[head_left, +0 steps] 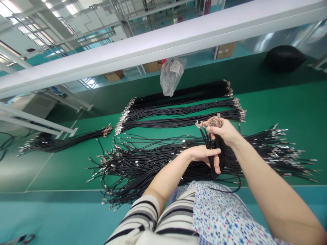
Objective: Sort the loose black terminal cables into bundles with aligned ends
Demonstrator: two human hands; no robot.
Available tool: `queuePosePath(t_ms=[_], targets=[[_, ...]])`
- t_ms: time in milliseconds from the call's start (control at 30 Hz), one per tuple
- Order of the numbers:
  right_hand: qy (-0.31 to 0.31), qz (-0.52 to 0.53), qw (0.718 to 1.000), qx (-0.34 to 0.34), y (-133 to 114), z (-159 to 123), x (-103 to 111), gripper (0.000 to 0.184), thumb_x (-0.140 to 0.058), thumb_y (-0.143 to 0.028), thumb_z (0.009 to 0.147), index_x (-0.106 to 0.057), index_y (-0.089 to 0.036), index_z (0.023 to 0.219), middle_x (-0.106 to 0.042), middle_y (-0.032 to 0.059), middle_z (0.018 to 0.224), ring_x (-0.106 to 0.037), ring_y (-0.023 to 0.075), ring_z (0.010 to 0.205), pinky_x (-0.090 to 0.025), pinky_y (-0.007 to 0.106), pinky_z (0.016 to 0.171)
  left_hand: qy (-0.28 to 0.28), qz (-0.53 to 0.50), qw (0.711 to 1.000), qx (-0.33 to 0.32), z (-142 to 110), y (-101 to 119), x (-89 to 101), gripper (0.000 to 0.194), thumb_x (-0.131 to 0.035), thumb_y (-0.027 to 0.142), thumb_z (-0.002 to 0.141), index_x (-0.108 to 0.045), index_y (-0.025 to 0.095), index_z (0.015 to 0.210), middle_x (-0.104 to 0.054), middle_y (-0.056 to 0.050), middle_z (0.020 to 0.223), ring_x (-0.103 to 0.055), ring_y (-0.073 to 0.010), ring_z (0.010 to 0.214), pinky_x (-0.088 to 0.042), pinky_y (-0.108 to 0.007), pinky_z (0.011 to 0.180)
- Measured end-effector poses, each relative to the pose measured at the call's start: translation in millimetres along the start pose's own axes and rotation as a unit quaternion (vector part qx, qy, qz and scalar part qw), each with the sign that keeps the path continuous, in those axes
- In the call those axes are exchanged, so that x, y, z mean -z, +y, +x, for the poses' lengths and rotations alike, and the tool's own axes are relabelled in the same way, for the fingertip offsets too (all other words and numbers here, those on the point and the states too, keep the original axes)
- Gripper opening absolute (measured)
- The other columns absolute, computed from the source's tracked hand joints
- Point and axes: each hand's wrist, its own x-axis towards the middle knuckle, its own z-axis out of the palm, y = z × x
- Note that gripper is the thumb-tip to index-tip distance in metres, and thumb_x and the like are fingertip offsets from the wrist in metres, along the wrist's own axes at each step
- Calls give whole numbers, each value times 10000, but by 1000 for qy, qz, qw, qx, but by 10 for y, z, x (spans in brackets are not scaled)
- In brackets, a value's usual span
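A: Where are the hands?

B: Right of centre in the frame, over the green tabletop (293, 102). The right hand (222, 131) is the higher one, closed round the copper-coloured ends of a bundle of black cables (220, 145) — thumb across the front, a couple of silvery tips poking out above the fingers.

A: And the left hand (203, 153)?

B: Just below it. The cables run down past its thumb and fingers, which point toward the right of the frame with a space between them. Whether it is pressing on the bundle, I cannot tell.

A: What lies underneath?

B: A big loose pile of cables (150, 158), spread from left of centre to the right side, metal ends fanning out both ways. Some strands reach over the table's near edge, at lower left of the pile.

A: Anything neater?

B: Yes, three straight rows of cables (182, 109) above the pile, side by side, their ends gathered at both sides. A clear plastic bag (172, 78) with a white label hangs over the farthest row.

A: What else is around?

B: A smaller cable bunch (76, 139) at the left, by the white metal legs (38, 119) — and a dark rounded object (283, 58) at upper right. A floral apron (222, 214) fills the bottom centre.
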Motion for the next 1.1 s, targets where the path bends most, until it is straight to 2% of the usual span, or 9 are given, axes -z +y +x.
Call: queuePosePath(t_ms=[167,267,433,700,900,1000,1100], targets=[[63,3,998,18,52,14,39,294,-737,-292,567,-537,-150,729,-597,3,628,-471,83,399,-371,222,398,14,-22,1000,-15,61,-16,22,582,-495,688,653,-595,114,657,-646,-93,609,-632,-209,659,-444,-328,701],[60,7,998,27,72,23,74,333,-744,-336,573,-550,-143,762,-617,31,683,-486,91,431,-400,238,432,25,-45,998,-32,64,-83,54,600,-484,698,653,-600,113,719,-662,-105,664,-636,-214,672,-444,-331,695],[81,7,996,18,80,41,117,386,-775,-365,538,-531,-153,751,-528,-24,534,-480,99,432,-404,239,447,29,-78,995,-53,40,-174,114,641,-422,723,671,-598,116,774,-667,-120,690,-643,-226,694,-445,-338,686],[88,9,996,26,118,37,173,353,-756,-345,568,-520,-164,756,-518,-32,523,-478,97,442,-415,242,465,39,-110,989,-93,42,-229,150,686,-338,729,707,-587,115,885,-671,-128,720,-647,-249,688,-450,-364,689],[103,34,994,17,151,11,225,400,-758,-300,556,-569,-157,878,-564,-17,632,-490,84,449,-412,233,464,74,-153,979,-113,27,-261,173,660,-383,701,714,-594,109,912,-671,-132,748,-648,-260,720,-446,-390,734],[107,26,994,-13,151,24,207,384,-752,-275,549,-590,-137,869,-529,-33,542,-471,81,418,-392,222,443,68,-124,984,-107,30,-248,146,651,-361,684,739,-595,107,928,-669,-132,759,-644,-241,738,-442,-357,723],[86,12,995,-38,127,45,177,354,-737,-246,545,-607,-119,850,-516,-34,508,-460,83,401,-373,220,425,44,-62,993,-89,44,-216,107,633,-368,670,749,-603,106,915,-668,-121,747,-635,-214,748,-434,-312,698]])
